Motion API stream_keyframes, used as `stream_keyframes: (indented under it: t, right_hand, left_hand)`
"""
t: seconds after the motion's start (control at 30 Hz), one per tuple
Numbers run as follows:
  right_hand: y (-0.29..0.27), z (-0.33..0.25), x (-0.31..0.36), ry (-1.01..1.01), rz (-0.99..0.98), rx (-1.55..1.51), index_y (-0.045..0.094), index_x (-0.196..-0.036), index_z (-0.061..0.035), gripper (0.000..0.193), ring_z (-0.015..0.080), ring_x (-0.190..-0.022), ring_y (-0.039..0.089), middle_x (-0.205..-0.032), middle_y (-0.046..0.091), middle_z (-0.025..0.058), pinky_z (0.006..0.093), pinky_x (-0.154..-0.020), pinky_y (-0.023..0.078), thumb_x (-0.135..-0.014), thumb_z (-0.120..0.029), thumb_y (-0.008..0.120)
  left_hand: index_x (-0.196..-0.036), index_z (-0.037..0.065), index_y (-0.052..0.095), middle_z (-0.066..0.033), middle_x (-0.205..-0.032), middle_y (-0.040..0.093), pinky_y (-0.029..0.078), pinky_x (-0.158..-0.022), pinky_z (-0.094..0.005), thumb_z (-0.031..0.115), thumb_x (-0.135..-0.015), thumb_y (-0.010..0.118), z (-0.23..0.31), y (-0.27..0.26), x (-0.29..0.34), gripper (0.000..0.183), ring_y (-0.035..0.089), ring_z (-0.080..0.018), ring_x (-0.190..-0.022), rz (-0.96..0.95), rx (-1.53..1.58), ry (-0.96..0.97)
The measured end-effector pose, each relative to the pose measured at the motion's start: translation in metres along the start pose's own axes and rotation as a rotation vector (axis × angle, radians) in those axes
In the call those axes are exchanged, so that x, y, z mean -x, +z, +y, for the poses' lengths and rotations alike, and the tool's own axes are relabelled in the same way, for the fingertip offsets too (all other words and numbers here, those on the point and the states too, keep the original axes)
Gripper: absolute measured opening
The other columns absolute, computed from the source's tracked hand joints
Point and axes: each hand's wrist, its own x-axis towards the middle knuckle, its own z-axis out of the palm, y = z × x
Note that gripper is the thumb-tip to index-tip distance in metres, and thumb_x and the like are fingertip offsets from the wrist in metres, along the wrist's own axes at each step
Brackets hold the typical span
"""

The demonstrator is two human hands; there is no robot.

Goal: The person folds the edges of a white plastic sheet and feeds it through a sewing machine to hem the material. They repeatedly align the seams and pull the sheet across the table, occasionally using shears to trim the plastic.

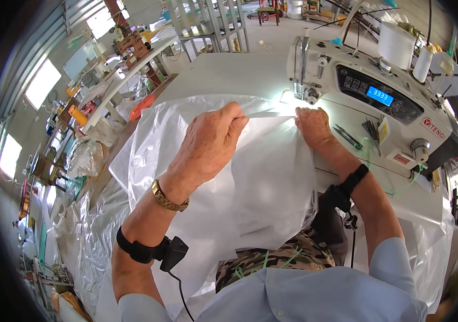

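Observation:
A large sheet of translucent white plastic film (pixel 197 204) spreads over the sewing machine's table and hangs down across my lap. My left hand (pixel 215 137) is closed in a pinch on its upper edge, left of the needle. Close to the lit needle area, my right hand (pixel 315 127) pinches the same edge, and the film is stretched taut between both hands. The white sewing machine (pixel 325 70) stands at the right with its lamp on and a blue display (pixel 380 96) glowing. Its presser foot is partly lost in the glare.
Thread snips (pixel 349 137) lie right of my right hand, beside a dark bundle of thin tools. Thread cones (pixel 423 63) stand behind the machine. Grey metal chairs (pixel 207 27) are beyond the table. Another sewing machine (pixel 132 45) sits on a bench at far left, with plastic heaped below.

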Motion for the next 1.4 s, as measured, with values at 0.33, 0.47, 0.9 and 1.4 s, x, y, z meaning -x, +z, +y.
stream_keyframes:
  t: [0.33, 0.47, 0.9, 1.4]
  right_hand:
    - [0.016, 0.045, -0.005, -0.312, 0.103, -0.042, 0.061, -0.094, -0.0121, 0.011, 0.0227, -0.083, 0.067, -0.087, 0.068, 0.0042, 0.0395, -0.082, 0.048, -0.092, -0.017, 0.052]
    - [0.009, 0.050, -0.007, -0.303, 0.029, -0.152, 0.062, -0.088, -0.0112, 0.011, 0.0253, -0.083, 0.067, -0.083, 0.066, 0.0071, 0.0399, -0.077, 0.049, -0.091, -0.018, 0.053]
    - [-0.078, -0.002, 0.129, -0.050, 0.094, -0.413, 0.065, -0.098, -0.0073, 0.018, 0.0306, -0.073, 0.066, -0.079, 0.067, 0.0106, 0.0402, -0.064, 0.051, -0.090, -0.023, 0.065]
    - [-0.051, -0.066, 0.248, 0.361, 0.018, -0.856, 0.066, -0.089, -0.0012, 0.016, 0.0323, -0.073, 0.063, -0.078, 0.065, 0.0122, 0.0394, -0.070, 0.050, -0.083, -0.014, 0.072]
  left_hand:
    - [-0.081, -0.003, 0.059, -0.0102, -0.060, 0.051, 0.039, -0.054, -0.0300, 0.013, -0.094, 0.063, 0.003, 0.001, 0.019, 0.021, 0.045, -0.0172, -0.053, -0.176, 0.163, -0.136]
    - [-0.087, -0.002, 0.065, 0.0069, -0.070, 0.052, 0.040, -0.059, -0.0204, 0.013, -0.093, 0.067, 0.003, 0.030, 0.034, 0.017, 0.043, -0.0016, -0.067, -0.350, 0.607, -0.334]
    - [-0.085, 0.002, 0.059, 0.0069, -0.066, 0.052, 0.037, -0.051, -0.0194, 0.017, -0.095, 0.066, 0.006, 0.116, 0.109, 0.019, 0.044, -0.0004, -0.058, -0.412, 0.776, -0.601]
    - [-0.081, 0.005, 0.061, 0.0062, -0.066, 0.054, 0.037, -0.052, -0.0191, 0.019, -0.092, 0.068, 0.013, 0.127, 0.107, 0.019, 0.046, -0.0008, -0.059, -0.368, 1.030, -0.636]
